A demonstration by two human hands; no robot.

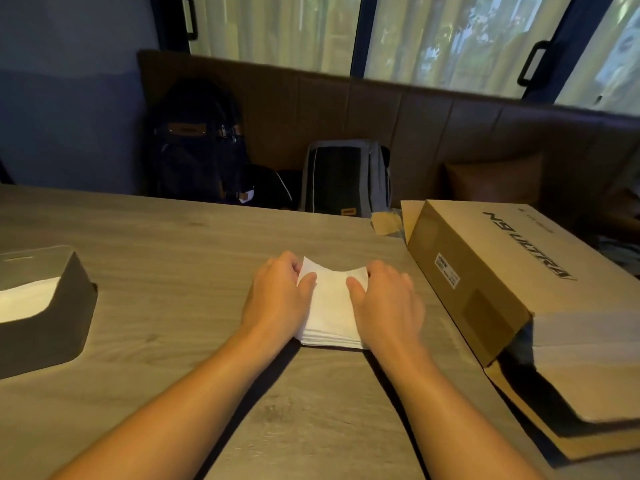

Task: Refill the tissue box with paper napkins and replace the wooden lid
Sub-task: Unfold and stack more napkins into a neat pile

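Note:
A stack of white paper napkins (330, 308) lies on the wooden table (180, 244) in front of me. My left hand (277, 292) grips its left side, thumb on top and fingers curled over the far edge. On the stack's right side my right hand (384, 299) grips the same way. The napkins bow upward between my hands. At the far left stands the dark tissue box (65, 313), open on top, with white napkins inside it (24, 299). No wooden lid is in view.
A long cardboard box (491, 278) lies on the table at the right, its near flap open. A torn cardboard piece (386, 223) sits at the far table edge. Two backpacks (201, 143) (346, 178) rest on the bench behind.

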